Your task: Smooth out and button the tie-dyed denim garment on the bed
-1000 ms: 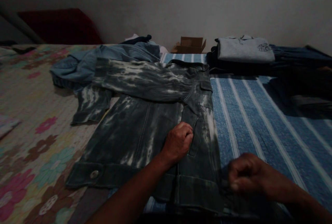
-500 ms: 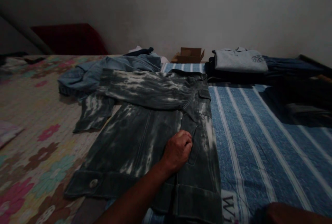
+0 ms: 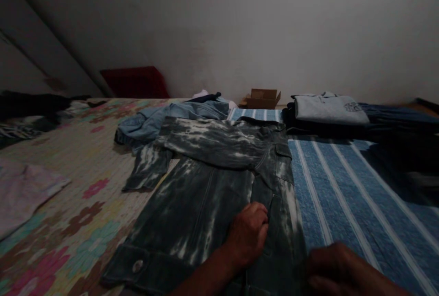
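A dark grey and white tie-dye denim jacket [image 3: 219,145] lies spread before me, with a sleeve across its upper part. My left hand [image 3: 248,232] rests on it beside the slit pocket, fingers curled closed against the cloth. At the jacket's right edge is my right hand [image 3: 338,264], low in the view; its fingers look bent, but dimness and blur hide whether they grip the edge. A metal button [image 3: 137,266] shows on the hem band at the lower left.
Behind the jacket lies crumpled light-blue denim [image 3: 144,124]. A folded grey top [image 3: 329,109] sits on dark clothes at the back right, near an open cardboard box [image 3: 263,99]. Blue striped cloth [image 3: 343,186] and a floral cover [image 3: 92,223] lie underneath. Pale pink cloth [image 3: 27,191] is at left.
The view has tilted up and turned left, so things appear lower and farther right. My right hand has come from the bottom right to the jacket's edge. My left hand stays near the pocket.
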Demonstrator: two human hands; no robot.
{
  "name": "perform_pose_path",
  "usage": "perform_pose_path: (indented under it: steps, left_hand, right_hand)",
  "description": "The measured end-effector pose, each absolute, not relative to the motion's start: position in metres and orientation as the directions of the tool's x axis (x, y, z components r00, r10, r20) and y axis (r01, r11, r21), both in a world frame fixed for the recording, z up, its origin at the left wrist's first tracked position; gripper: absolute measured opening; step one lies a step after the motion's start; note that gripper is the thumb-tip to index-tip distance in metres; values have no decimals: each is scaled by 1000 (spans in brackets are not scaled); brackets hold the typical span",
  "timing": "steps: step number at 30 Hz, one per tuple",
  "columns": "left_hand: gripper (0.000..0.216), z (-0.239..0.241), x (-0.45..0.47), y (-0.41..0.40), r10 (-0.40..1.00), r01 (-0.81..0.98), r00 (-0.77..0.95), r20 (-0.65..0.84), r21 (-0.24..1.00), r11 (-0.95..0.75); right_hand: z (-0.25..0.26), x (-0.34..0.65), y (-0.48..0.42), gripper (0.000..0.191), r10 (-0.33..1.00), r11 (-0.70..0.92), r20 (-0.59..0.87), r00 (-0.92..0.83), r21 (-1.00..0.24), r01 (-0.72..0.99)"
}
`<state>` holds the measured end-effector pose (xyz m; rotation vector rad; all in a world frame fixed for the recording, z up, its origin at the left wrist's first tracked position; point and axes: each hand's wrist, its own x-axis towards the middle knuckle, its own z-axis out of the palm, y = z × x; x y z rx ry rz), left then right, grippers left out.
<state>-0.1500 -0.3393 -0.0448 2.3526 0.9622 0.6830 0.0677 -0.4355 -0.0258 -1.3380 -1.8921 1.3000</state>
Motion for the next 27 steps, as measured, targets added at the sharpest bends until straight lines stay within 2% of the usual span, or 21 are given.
perform_pose_path:
  steps: [3, 5, 8, 12, 16, 19, 23, 25, 27]
  left_hand:
    - [16, -47, -152, -340, 722, 501, 649, 239, 579, -643]
    - [19, -47, -152, -340, 720, 519, 660, 214, 563, -643]
    - [19, -46, -154, -341, 725, 572, 670, 160, 511, -641]
    - [13, -44, -155, -343, 721, 577, 674, 161, 495, -649]
    - [14, -45, -156, -345, 698, 517, 688, 201, 538, -665]
    - [13, -44, -159, -342, 682, 467, 700, 210, 588, -660]
    - [14, -33, -167, -316, 769, 520, 606, 205, 629, -578]
    - [14, -25, -169, -293, 830, 642, 518, 208, 547, -537]
    - [14, -18, -166, -268, 860, 760, 464, 214, 402, -510]
  right_hand:
    - [-25, 52, -398, 27, 932, 225, 25, -361, -822, 523]
    - [-28, 40, -374, 27, 937, 327, 174, -304, -745, 581]
    - [-37, 25, -339, 28, 901, 434, 308, -306, -603, 670]
    - [-47, 13, -295, 25, 845, 513, 418, -334, -456, 727]
    - [-58, 6, -268, 27, 842, 502, 420, -338, -381, 777]
    - [-70, 4, -262, 28, 848, 491, 420, -322, -394, 777]
    - [-79, 8, -261, 25, 857, 488, 436, -274, -517, 704]
    - [-79, 10, -260, 22, 857, 498, 442, -264, -577, 648]
    - [-77, 11, -258, 18, 860, 495, 448, -244, -615, 614]
